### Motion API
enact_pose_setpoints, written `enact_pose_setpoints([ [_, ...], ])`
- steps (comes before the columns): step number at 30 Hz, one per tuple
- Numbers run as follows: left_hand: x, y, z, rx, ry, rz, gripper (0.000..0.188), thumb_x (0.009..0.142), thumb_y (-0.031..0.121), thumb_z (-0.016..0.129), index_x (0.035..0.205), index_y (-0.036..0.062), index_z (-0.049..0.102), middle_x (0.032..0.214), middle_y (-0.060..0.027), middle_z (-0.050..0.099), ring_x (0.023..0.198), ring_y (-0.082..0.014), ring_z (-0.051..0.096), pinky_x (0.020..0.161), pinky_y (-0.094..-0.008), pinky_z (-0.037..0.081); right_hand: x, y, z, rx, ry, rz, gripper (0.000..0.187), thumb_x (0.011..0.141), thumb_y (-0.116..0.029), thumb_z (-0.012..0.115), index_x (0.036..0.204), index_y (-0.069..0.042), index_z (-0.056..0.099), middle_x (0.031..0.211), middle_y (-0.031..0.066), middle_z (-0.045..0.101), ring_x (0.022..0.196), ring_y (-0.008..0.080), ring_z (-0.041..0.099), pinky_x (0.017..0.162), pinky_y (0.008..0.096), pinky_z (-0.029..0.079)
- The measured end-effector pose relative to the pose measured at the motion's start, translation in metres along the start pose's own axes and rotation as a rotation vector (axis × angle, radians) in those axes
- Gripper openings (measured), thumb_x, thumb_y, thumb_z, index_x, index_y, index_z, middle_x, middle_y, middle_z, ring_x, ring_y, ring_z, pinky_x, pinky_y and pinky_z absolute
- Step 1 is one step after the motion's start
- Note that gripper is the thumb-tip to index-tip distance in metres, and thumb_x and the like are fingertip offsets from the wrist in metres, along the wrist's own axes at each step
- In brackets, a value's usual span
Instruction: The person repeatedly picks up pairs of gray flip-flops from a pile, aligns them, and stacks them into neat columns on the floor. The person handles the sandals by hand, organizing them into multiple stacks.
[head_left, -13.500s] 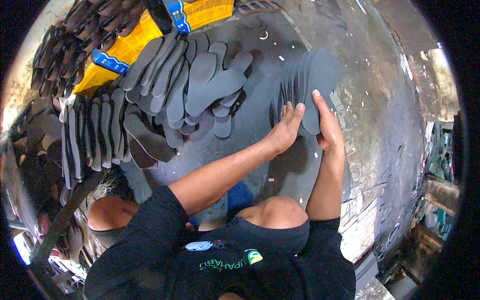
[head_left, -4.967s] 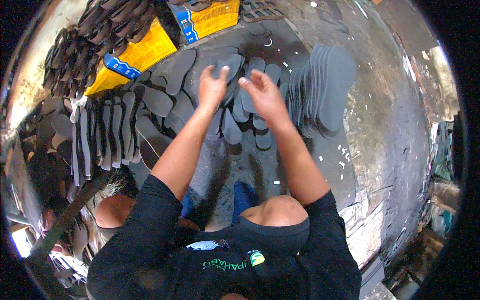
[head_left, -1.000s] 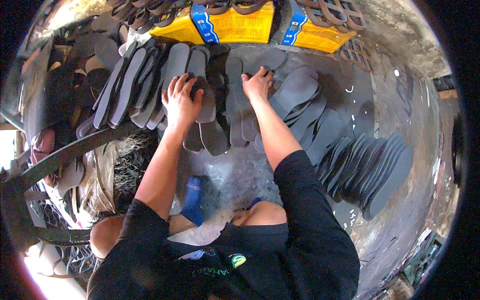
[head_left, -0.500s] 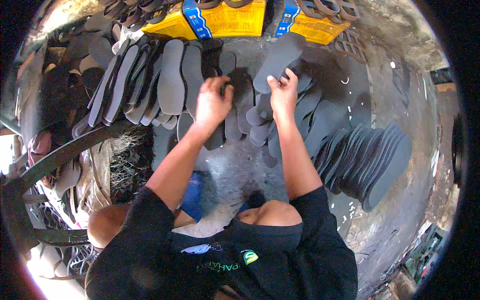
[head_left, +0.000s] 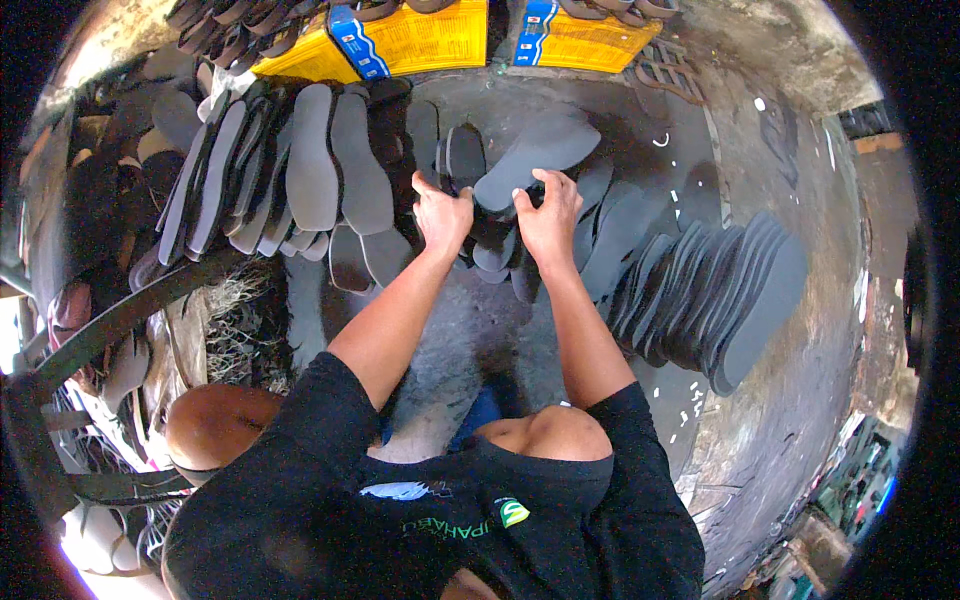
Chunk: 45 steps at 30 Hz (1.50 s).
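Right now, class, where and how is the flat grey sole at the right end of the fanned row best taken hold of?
Probably pinch the flat grey sole midway along its right long edge, coming from the person's right: that edge and its broad face lie uncovered, while the other soles crowd its left. Its thin, flat shape suits a thumb-and-finger pinch.

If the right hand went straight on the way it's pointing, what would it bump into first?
The right hand would most likely meet the grey sole slanting just ahead of it; depth is hard to judge, so they may be touching.
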<state>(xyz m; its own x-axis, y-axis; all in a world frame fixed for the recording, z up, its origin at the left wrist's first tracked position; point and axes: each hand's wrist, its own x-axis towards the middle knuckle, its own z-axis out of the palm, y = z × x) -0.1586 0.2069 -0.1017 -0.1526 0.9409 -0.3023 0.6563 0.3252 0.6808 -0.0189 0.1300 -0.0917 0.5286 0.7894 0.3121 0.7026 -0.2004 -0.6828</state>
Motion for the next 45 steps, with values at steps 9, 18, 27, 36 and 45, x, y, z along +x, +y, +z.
enact_pose_setpoints([
  [9, 0.019, 0.011, -0.011, -0.007, 0.122, 0.408, 0.054, 0.077, 0.022, 0.076, 0.127, 0.0015, 0.066, 0.119, -0.0249, 0.064, 0.116, -0.0424, 0.061, 0.102, -0.0484, 0.05, 0.011, 0.017, 0.012, 0.098, 0.033, 0.33, 0.057, 0.086, -0.027, 0.081, 0.129, 0.002, 0.055, 0.13, 0.0247, 0.056, 0.123, 0.0398, 0.053, 0.107, 0.0478, 0.043],
  [18, 0.001, 0.078, 0.013, 0.077, -0.279, 0.947, 0.032, 0.091, 0.028, 0.072, 0.106, 0.0005, 0.076, 0.117, -0.0237, 0.071, 0.111, -0.0414, 0.066, 0.103, -0.0498, 0.048, 0.015, 0.049, 0.022, 0.739, 0.065, 0.71, 0.057, 0.103, -0.044, 0.058, 0.134, 0.003, 0.057, 0.132, 0.0147, 0.059, 0.119, 0.0254, 0.058, 0.095, 0.0395, 0.052],
  [27, 0.032, 0.077, 0.02, 0.245, -0.241, 0.432, 0.117, 0.07, 0.057, 0.088, 0.161, 0.0067, 0.032, 0.15, -0.0294, 0.051, 0.139, -0.0423, 0.051, 0.119, -0.0451, 0.037, 0.016, 0.05, 0.014, 0.414, -0.009, 0.641, 0.072, 0.099, -0.054, 0.062, 0.141, 0.004, 0.055, 0.138, 0.0251, 0.057, 0.124, 0.0358, 0.053, 0.105, 0.0417, 0.043],
  [36, 0.009, 0.073, 0.034, -0.315, -0.991, 0.043, 0.09, 0.101, 0.068, 0.047, 0.161, 0.0027, 0.034, 0.161, -0.0168, 0.042, 0.141, -0.0343, 0.048, 0.117, -0.0461, 0.037, 0.026, 0.026, -0.006, 0.529, -0.193, 0.851, 0.087, 0.102, -0.056, 0.055, 0.162, 0.0, 0.027, 0.161, 0.0221, 0.041, 0.147, 0.0355, 0.042, 0.117, 0.0427, 0.037],
  [45, -0.015, 0.079, 0.011, -0.651, -1.158, -0.17, 0.1, 0.081, 0.053, 0.084, 0.153, 0.0002, 0.039, 0.146, -0.0177, 0.054, 0.137, -0.0307, 0.049, 0.117, -0.0504, 0.034, 0.017, 0.021, -0.064, 0.827, -0.242, 0.601, 0.115, 0.079, -0.03, 0.088, 0.162, 0.006, 0.017, 0.15, 0.0202, 0.049, 0.134, 0.0309, 0.053, 0.111, 0.0364, 0.044],
])
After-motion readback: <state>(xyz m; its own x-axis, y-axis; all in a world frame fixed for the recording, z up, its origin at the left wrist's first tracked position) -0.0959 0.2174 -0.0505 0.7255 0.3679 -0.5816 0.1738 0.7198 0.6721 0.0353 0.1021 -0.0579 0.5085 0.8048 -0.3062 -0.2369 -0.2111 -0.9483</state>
